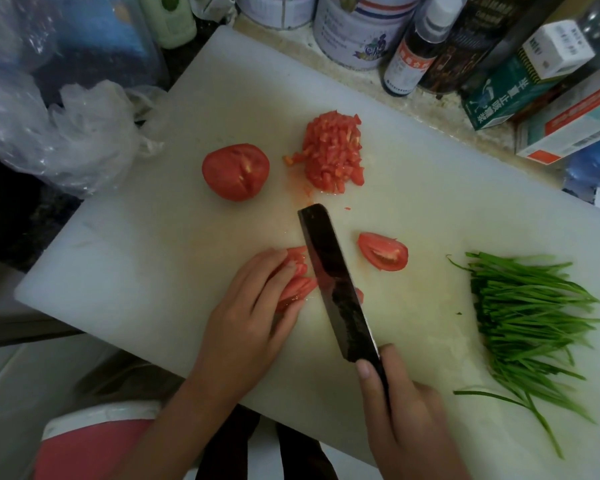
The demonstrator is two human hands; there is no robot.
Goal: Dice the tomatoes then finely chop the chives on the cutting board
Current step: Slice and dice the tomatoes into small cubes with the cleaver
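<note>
On the white cutting board (pixel 153 258) my left hand (pixel 246 317) holds down a sliced tomato piece (pixel 297 284) with curled fingers. My right hand (pixel 406 410) grips the handle of a dark cleaver (pixel 333 282), whose blade stands right beside those slices. A tomato wedge (pixel 383 251) lies to the right of the blade. Farther back sit a tomato half (pixel 235 172), cut face down, and a pile of diced tomato (pixel 333 154). A bunch of green chives (pixel 530 323) lies uncut at the board's right end.
Crumpled clear plastic bags (pixel 66 133) lie off the board's left corner. Tins (pixel 357 29), a bottle (pixel 413 53) and cartons (pixel 534 81) crowd the counter behind the board. A red and white container (pixel 94 441) stands below the near edge.
</note>
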